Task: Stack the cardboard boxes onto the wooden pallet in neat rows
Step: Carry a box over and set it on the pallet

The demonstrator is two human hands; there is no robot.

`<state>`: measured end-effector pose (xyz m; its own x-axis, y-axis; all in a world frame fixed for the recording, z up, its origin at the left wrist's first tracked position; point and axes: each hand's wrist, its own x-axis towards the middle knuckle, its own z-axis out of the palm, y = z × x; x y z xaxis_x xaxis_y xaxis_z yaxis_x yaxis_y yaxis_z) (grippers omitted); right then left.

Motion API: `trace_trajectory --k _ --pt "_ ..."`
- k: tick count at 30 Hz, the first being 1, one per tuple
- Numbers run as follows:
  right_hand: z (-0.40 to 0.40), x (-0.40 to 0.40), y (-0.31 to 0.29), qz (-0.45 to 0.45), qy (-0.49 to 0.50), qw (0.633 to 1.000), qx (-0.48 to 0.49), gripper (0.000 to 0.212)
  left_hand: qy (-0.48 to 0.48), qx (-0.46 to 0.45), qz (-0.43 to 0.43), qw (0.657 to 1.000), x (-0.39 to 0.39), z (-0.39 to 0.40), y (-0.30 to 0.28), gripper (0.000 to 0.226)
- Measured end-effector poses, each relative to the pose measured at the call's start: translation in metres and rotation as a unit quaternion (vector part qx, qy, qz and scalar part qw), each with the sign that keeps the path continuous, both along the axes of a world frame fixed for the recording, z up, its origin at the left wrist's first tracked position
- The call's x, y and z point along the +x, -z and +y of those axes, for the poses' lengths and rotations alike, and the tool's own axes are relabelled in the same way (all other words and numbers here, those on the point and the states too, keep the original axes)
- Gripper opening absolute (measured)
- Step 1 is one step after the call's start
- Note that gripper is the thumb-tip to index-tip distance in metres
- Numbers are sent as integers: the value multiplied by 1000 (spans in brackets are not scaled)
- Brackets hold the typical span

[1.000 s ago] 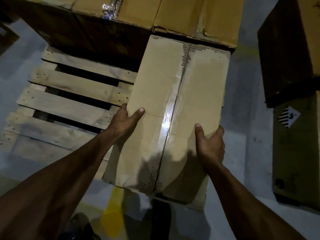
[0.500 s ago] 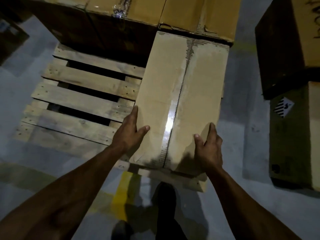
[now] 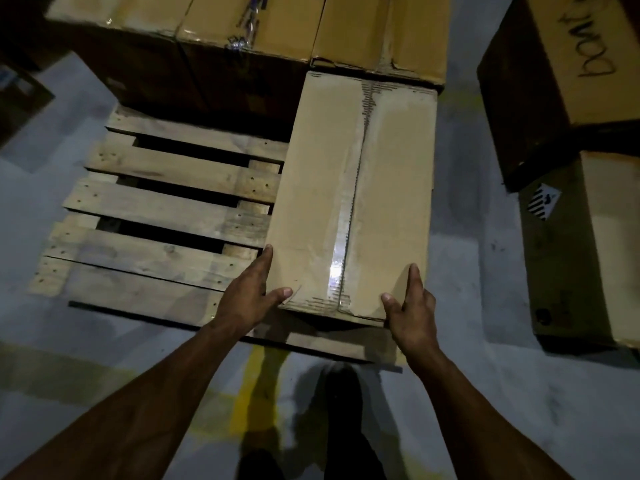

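A long taped cardboard box [image 3: 353, 188] lies flat on the right side of the wooden pallet [image 3: 166, 209], its far end against the back row of boxes [image 3: 381, 29]. My left hand [image 3: 249, 296] lies against the box's near left corner, fingers straight along the side and thumb on the top. My right hand [image 3: 410, 310] is at the near right corner in the same way, fingers straight up the side and thumb on the top edge.
Taller boxes [image 3: 207, 29] fill the pallet's back row. The pallet's left slats are bare. Two more boxes [image 3: 571, 64] [image 3: 588, 254] stand on the grey floor to the right. A yellow floor line [image 3: 252, 393] and my shoe [image 3: 339, 386] are just in front of the pallet.
The box went from tilted and carried to lying flat on the pallet, pushed back against the rear row. Both hands slid from gripping its sides to its near corners, fingers straightened.
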<state>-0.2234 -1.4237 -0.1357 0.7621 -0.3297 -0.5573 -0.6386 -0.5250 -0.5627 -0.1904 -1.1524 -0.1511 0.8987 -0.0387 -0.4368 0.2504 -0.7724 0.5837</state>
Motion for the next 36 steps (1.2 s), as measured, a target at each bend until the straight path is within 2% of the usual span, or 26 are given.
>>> trace_trajectory --k 13,22,36 --pt "3 -8 0 -5 22 1000 -2 74 8 10 3 1000 -1 0 3 95" --pt "-1 -1 4 -29 16 999 -7 74 -34 -31 -9 999 -5 -2 3 93" --pt "5 0 3 -9 12 1000 -15 71 -51 -40 10 998 3 2 -2 95"
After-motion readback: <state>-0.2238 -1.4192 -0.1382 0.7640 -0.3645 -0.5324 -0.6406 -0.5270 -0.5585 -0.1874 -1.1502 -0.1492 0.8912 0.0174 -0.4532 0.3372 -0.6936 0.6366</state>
